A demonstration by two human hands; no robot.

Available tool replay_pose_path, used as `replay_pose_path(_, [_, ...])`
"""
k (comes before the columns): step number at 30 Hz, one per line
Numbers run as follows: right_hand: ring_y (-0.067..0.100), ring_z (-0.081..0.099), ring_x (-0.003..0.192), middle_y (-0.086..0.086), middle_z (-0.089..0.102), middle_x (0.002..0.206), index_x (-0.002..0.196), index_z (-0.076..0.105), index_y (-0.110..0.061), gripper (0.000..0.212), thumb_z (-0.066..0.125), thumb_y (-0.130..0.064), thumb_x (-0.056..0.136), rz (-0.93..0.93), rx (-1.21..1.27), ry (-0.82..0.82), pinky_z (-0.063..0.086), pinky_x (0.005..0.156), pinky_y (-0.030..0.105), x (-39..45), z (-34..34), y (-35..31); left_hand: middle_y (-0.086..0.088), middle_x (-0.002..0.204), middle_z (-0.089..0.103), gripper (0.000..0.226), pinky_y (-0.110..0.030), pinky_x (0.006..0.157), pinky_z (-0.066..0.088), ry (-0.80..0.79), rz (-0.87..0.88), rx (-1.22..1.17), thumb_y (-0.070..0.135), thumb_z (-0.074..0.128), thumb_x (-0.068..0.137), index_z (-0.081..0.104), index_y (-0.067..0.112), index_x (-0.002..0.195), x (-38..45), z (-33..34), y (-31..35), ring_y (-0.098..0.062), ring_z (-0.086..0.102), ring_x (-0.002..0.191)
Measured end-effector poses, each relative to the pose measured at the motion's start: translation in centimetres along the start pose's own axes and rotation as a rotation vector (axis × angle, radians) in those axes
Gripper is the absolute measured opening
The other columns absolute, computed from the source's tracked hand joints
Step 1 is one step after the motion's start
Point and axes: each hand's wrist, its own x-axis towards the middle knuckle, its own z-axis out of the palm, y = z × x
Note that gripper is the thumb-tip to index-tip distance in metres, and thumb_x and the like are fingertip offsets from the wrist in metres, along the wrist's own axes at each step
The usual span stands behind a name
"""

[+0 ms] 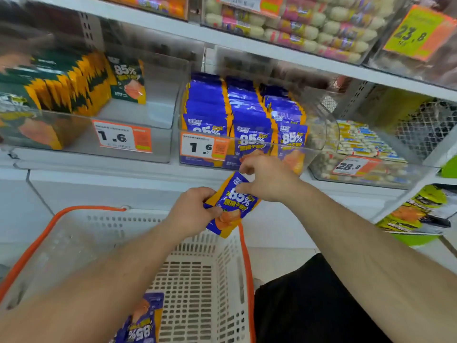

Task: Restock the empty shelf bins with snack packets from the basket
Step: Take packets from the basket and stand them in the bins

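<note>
Holding one blue snack packet between them, the left hand grips its lower edge and the right hand pinches its top. Above the grip, the blue bin looks nearly full; below, the basket holds little more.

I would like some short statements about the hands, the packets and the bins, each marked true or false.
1. Both hands hold the same blue packet. True: the left hand and the right hand both grip it.
2. The basket has green handles. False: they are orange.
3. The bin of blue packets carries a price tag reading 1.6. True.
4. The green and yellow packets stand in the bin to the right of the blue ones. False: they stand to the left.
</note>
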Motion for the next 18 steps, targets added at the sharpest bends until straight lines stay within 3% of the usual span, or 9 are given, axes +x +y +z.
replay_pose_path(2, [0.015,0.061,0.105,-0.005,0.062,0.126,0.114,0.064,-0.02,0.038,0.076,-0.038,0.083,0.054,0.118,0.052,0.048,0.079,0.031,-0.7,-0.9,1.2,0.004,0.075,0.068,0.021,-0.025,0.061,0.045,0.053,0.027,-0.075,0.013,0.071,0.085,0.062,0.029,0.074,0.7,0.7,1.8,-0.017,0.062,0.07])
replay_pose_path(4, [0.015,0.062,0.106,-0.003,0.066,0.123,0.116,0.063,-0.019,0.033,0.072,-0.034,0.088,0.088,0.198,0.133,0.051,0.081,0.031,-1.4,-1.5,2.0,0.001,0.083,0.072,0.011,-0.029,0.067,0.051,0.073,0.062,-0.127,0.015,0.07,0.087,0.068,0.025,0.086,1.4,1.3,4.0,-0.018,0.066,0.076])
replay_pose_path(6, [0.018,0.061,0.108,0.0,0.065,0.123,0.119,0.061,-0.017,0.032,0.069,-0.029,0.09,0.118,0.243,0.255,0.053,0.085,0.033,-2.0,-2.6,2.5,0.005,0.086,0.071,0.008,-0.026,0.066,0.051,0.097,0.132,-0.149,0.017,0.069,0.089,0.069,0.024,0.093,2.3,1.8,6.1,-0.012,0.066,0.078])
replay_pose_path(9, [0.02,0.058,0.098,0.002,0.064,0.114,0.114,0.061,-0.015,0.025,0.067,-0.022,0.09,0.099,0.215,0.44,0.047,0.073,0.026,-2.5,-5.2,3.1,0.012,0.087,0.069,0.011,-0.019,0.067,0.048,0.147,0.271,-0.139,0.018,0.068,0.09,0.069,0.026,0.097,3.5,1.8,9.2,-0.002,0.062,0.078])
replay_pose_path(12, [0.026,0.057,0.098,0.006,0.062,0.109,0.109,0.062,-0.015,0.021,0.065,-0.016,0.088,0.093,0.123,0.638,0.046,0.079,0.034,-2.7,-8.0,3.8,0.007,0.11,0.07,0.035,-0.026,0.085,0.052,0.202,0.364,-0.146,0.013,0.067,0.088,0.065,0.024,0.121,4.7,1.6,10.8,-0.009,0.063,0.1])
replay_pose_path(15, [0.029,0.056,0.099,0.009,0.06,0.108,0.11,0.062,-0.01,0.022,0.061,-0.011,0.088,0.094,0.048,0.826,0.044,0.082,0.039,-2.6,-9.9,4.8,0.008,0.137,0.054,0.057,-0.03,0.098,0.048,0.267,0.309,-0.113,0.017,0.069,0.089,0.047,0.024,0.142,5.2,1.2,11.1,-0.009,0.05,0.124])
replay_pose_path(18, [0.033,0.056,0.099,0.011,0.06,0.107,0.109,0.062,-0.008,0.022,0.059,-0.01,0.087,0.094,-0.06,0.902,0.042,0.081,0.042,-2.0,-10.6,5.9,0.011,0.132,0.053,0.056,-0.007,0.081,0.045,0.277,0.314,-0.125,0.018,0.068,0.09,0.047,0.023,0.141,5.1,1.1,10.5,-0.002,0.053,0.111])
